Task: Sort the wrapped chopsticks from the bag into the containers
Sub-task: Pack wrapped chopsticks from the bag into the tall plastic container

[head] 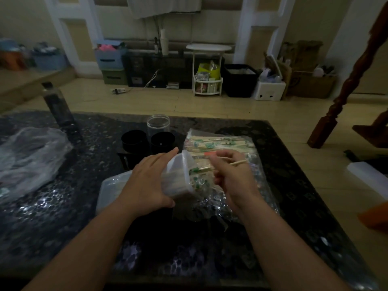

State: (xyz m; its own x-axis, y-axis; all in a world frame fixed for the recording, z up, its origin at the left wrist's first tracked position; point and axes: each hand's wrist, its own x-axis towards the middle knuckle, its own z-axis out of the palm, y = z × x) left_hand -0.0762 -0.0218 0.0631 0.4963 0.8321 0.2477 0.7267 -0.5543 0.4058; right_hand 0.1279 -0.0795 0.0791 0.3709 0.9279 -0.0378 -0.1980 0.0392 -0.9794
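My left hand (150,181) grips a translucent plastic container (179,175), tipped on its side with its mouth toward the right. Wrapped chopsticks with green print stick out of that mouth. My right hand (233,175) pinches a wrapped chopstick pair (237,163) right at the container's opening. Behind both hands lies the clear bag of wrapped chopsticks (220,143), spread flat on the dark table.
Two black cups (134,140) (162,141) and a clear jar (158,124) stand behind the hands. A white lid or tray (111,190) lies under my left wrist. A crumpled plastic bag (29,156) and a dark bottle (55,103) sit at the left.
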